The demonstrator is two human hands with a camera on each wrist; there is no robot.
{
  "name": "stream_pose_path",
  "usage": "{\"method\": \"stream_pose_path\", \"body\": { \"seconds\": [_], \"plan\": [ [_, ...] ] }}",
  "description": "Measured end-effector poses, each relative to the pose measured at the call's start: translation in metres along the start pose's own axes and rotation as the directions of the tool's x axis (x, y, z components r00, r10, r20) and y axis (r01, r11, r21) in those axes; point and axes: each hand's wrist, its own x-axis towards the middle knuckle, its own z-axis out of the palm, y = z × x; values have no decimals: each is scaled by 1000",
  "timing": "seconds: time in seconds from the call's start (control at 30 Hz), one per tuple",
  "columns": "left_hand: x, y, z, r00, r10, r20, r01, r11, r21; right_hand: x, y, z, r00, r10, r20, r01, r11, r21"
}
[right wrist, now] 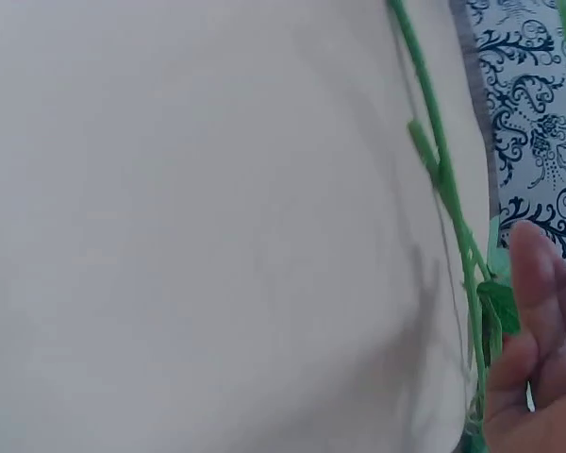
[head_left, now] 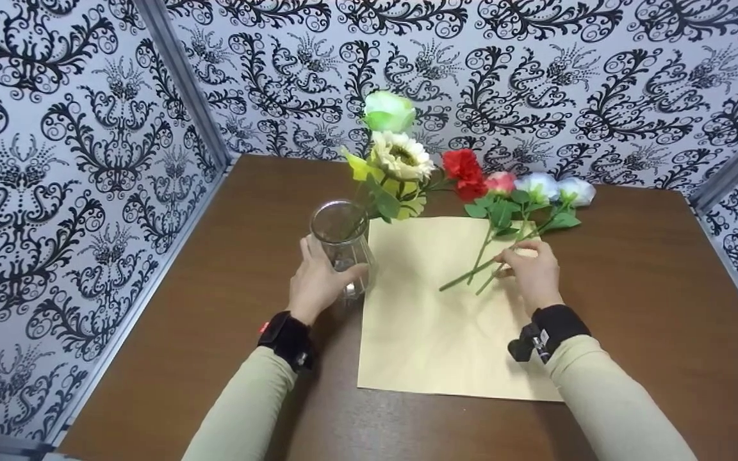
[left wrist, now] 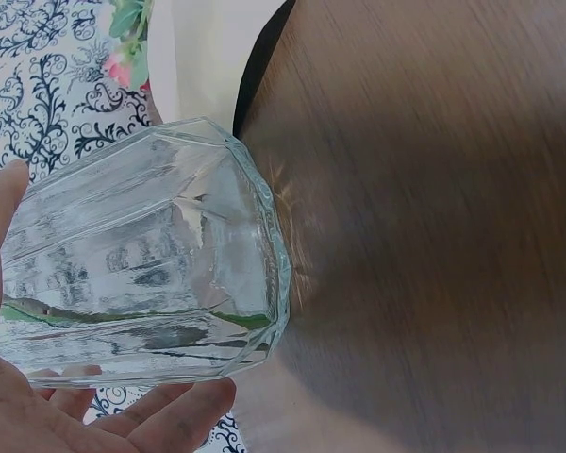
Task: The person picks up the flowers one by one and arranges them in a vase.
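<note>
My left hand grips a clear glass vase from the left, thumb on the near side. In the left wrist view the vase's faceted base is close over the table, with a green stem inside. A pale green rose, a cream daisy-like flower and yellow petals stand above its rim. My right hand pinches a green stem below pale blue roses. Other stems lie beneath it on the paper.
A cream paper sheet covers the middle of the brown table. Red flowers and a pink rose are at the back, near the patterned wall. Another patterned panel borders the left side.
</note>
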Motion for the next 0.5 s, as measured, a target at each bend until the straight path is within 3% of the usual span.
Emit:
{"method": "stream_pose_path", "body": {
  "seconds": [0.1, 0.3, 0.5],
  "plan": [
    [0, 0, 0, 1000, -5, 4, 5, 1000, 1, -6, -5, -1, 997, 60, 53, -65, 993, 98],
    [1, 0, 1, 1000, -9, 2, 9, 1000, 5, -2, 6, 2, 993, 26, 115, -45, 985, 165],
    [0, -1, 0, 1000, 6, -8, -6, 1000, 0, -13, 2, 9, 983, 29, 179, -72, 969, 238]
  ]
}}
